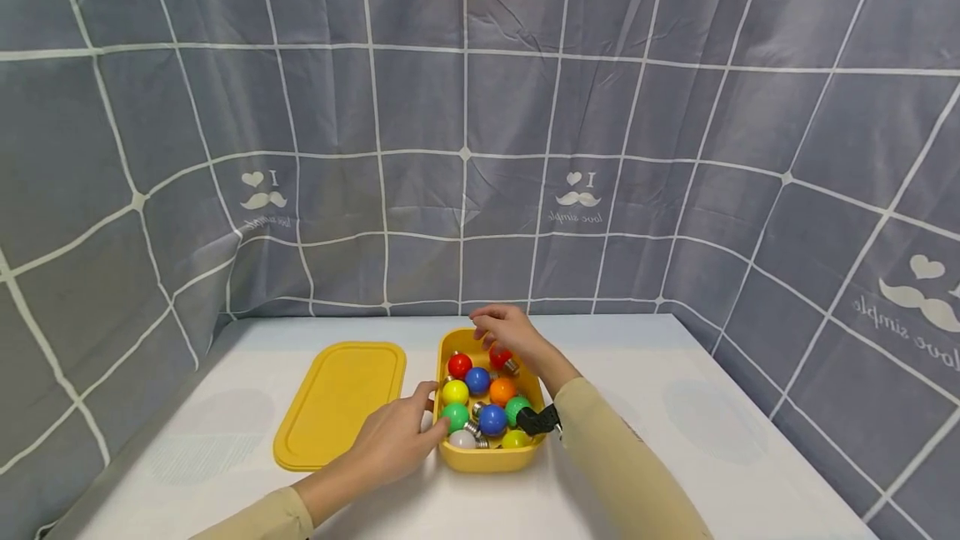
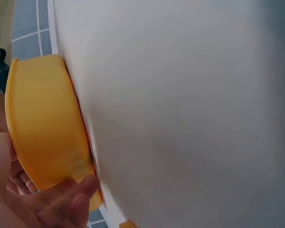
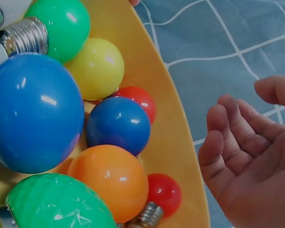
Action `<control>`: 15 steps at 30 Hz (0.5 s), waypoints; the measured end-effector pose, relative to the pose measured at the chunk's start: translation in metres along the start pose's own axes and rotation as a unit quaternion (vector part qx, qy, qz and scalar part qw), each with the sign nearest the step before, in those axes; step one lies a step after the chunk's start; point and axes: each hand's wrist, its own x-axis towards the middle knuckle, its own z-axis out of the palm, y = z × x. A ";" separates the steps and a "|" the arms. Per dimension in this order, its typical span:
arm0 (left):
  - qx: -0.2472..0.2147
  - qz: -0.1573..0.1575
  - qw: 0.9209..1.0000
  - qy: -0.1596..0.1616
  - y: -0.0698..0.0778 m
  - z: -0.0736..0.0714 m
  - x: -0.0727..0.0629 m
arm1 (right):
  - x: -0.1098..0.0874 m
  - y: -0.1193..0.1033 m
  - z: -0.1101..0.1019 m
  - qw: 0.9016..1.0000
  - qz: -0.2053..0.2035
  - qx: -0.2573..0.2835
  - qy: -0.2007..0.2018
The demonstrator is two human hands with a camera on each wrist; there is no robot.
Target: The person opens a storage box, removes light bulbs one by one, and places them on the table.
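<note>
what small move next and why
Perhaps settle the right hand on the far rim of the yellow box: that hand is empty near it, the left hand is already at its left side, and the loose bulbs could roll if the box shifts.

Mirrored on the grey curtain (image 1: pixel 420 107) stood "I", a heart (image 1: pixel 573 179), a moustache (image 1: pixel 578 199) and "love simple" (image 1: pixel 575 217): near the table's (image 1: pixel 720 457) far left corner, behind its far edge, and beyond its right edge.

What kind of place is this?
Maybe a curtained-off work corner: a gray gridded curtain hangs behind and beside a white table, where a yellow box holds colorful bulbs.
</note>
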 end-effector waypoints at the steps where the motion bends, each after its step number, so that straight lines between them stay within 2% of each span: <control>1: 0.001 0.001 1.000 -0.002 0.000 0.000 0.000 | 0.001 0.002 0.001 1.000 0.002 -0.002 -0.006; 7: 0.005 0.008 1.000 -0.004 0.000 0.000 0.001 | 0.008 0.010 0.006 0.999 0.019 0.000 -0.030; 15: 0.003 0.007 1.000 -0.005 0.000 0.000 0.001 | 0.018 0.018 0.014 0.999 0.039 0.004 -0.024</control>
